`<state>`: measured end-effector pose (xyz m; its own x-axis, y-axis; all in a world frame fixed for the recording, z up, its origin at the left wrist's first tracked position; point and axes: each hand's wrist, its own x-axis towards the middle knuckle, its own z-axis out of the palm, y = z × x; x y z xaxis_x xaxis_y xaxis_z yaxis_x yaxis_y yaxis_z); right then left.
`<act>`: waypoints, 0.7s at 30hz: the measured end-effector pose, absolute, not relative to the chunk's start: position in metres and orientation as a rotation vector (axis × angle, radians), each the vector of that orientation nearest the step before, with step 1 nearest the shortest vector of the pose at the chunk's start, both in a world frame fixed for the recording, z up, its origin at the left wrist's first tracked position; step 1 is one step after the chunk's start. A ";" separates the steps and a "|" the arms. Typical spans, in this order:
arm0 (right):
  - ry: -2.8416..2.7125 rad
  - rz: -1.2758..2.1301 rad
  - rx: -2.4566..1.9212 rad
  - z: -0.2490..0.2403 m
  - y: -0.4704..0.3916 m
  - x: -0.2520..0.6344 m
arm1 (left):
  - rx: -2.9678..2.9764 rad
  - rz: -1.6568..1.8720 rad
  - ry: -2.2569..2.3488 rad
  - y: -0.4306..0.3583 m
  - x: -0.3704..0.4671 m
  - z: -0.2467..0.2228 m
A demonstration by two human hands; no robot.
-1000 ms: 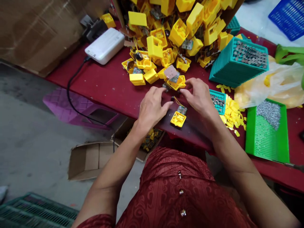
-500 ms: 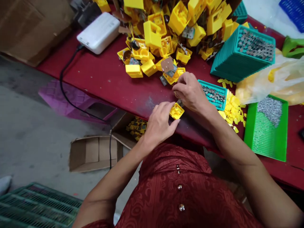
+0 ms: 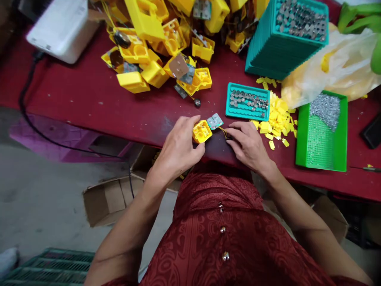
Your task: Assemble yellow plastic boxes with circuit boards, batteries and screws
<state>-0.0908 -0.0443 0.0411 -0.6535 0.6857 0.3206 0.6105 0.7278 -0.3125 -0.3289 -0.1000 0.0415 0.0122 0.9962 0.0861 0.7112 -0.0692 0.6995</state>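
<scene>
Shifted rightward since the earlier frame: the right hand (image 3: 248, 143), now apart from the yellow housing (image 3: 202, 131). Left to right: left hand (image 3: 181, 141) gripping this one housing near the edge of the table (image 3: 89, 99); one circuit board (image 3: 214, 121); yellow wires (image 3: 222, 131), too fine to count, their end pinched by the right hand; one small teal tray (image 3: 242, 113); one green tray (image 3: 321, 141). Apparent step: spreading the wires; next calls for gentle handling.

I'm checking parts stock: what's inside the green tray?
In the green tray, small silvery pieces are heaped toward the far end; its floor shows nearer. The heap hides what lies beneath.
</scene>
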 end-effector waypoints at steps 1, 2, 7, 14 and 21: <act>-2.494 0.293 -1.020 0.042 -0.047 -0.088 | 1.844 0.764 1.746 -0.101 -0.329 0.043; -2.471 0.334 -1.052 0.044 -0.048 -0.085 | 1.851 0.724 1.747 -0.102 -0.329 0.044; -2.509 0.429 -1.142 0.049 -0.042 -0.080 | 1.850 0.584 1.705 -0.099 -0.332 0.054; -2.757 0.357 -1.050 0.047 -0.028 -0.079 | 1.818 0.567 1.678 -0.085 -0.332 0.061; -2.669 0.454 -1.077 0.057 -0.030 -0.070 | 1.793 0.426 1.673 -0.078 -0.329 0.061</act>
<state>-0.0698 -0.0301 0.0568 -0.7044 0.7037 0.0931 0.6333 0.6823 -0.3653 -0.3291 -0.0776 0.0614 0.1365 0.9729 -0.1867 0.7649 0.0163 0.6439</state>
